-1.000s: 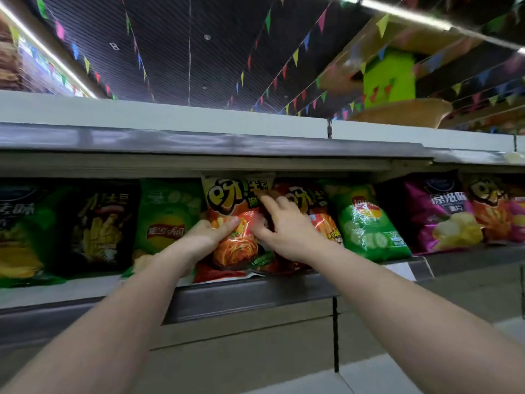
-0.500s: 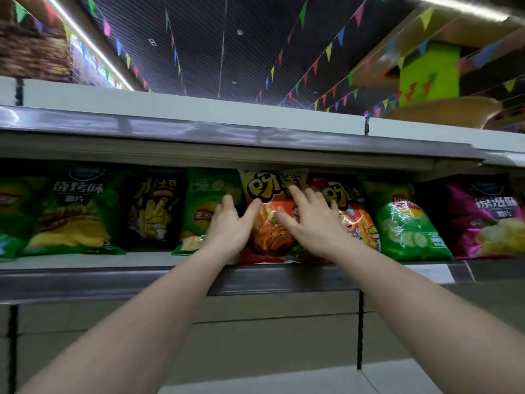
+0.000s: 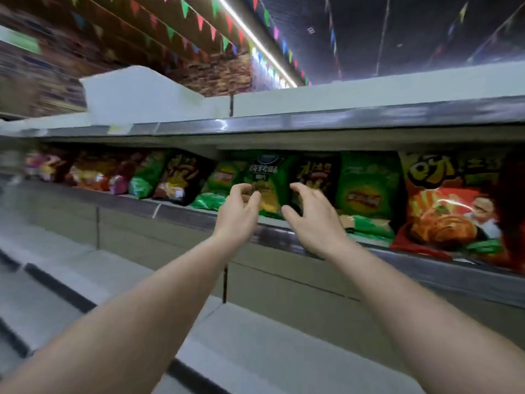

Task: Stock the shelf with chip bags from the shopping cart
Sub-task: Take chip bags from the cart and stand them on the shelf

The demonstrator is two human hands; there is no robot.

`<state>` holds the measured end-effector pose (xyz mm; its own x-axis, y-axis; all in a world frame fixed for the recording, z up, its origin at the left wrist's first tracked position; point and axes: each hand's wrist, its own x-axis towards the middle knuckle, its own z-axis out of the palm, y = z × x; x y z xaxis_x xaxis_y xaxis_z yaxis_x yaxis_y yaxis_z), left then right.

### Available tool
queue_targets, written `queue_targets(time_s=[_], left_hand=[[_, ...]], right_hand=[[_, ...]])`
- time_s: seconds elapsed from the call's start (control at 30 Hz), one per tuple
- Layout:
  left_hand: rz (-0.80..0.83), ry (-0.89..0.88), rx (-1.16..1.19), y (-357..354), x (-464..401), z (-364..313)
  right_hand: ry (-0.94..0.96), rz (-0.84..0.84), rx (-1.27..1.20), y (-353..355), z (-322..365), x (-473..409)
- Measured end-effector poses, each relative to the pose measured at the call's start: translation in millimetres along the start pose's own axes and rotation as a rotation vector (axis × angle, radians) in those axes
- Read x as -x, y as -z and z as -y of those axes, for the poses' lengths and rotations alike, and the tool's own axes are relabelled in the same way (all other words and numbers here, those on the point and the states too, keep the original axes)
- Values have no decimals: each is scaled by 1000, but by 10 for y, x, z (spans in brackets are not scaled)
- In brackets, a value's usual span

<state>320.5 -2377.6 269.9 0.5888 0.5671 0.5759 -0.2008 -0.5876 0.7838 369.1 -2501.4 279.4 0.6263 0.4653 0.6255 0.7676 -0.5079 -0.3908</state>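
A row of chip bags stands on the shelf [image 3: 181, 214] under a grey ledge. The orange and red chip bag [image 3: 449, 206] stands at the right, with no hand on it. Left of it are a green bag [image 3: 366, 191], a dark bag [image 3: 315, 172] and a dark green bag [image 3: 270, 177]. My left hand [image 3: 238, 211] and my right hand [image 3: 312, 220] hover in front of the dark green and dark bags, fingers loosely curled, holding nothing. The shopping cart is not in view.
More bags run off to the left along the shelf, blurred, among them a black and yellow bag [image 3: 179, 180]. A white upper ledge [image 3: 369, 92] overhangs the row. Below lies the pale grey shelf base [image 3: 255, 345]. Coloured pennants hang from the dark ceiling.
Both hands have come off the orange and red bag, which stays on the shelf. The view has swung left, so that bag now lies at the right and my hands are before the green bags.
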Motion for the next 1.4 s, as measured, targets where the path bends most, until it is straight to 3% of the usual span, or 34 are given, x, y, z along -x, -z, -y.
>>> queue_targets(time_s=[0.4,0.7,1.03,1.4], left_hand=[[-256,176,-177,2671,86,1346],[-408,314,-324,4961,-100,2373],[-518,475,-343,6219,-359,3804],[-663,668,-415,7649,-1584,5662]], right_hand=[[255,275,-336,-1978,2309,37],[264,450,-531,-3568,4238,-59],[310,620,-619,-5343,5425,-361],[325,818,-667,-7838,6512,-1509]])
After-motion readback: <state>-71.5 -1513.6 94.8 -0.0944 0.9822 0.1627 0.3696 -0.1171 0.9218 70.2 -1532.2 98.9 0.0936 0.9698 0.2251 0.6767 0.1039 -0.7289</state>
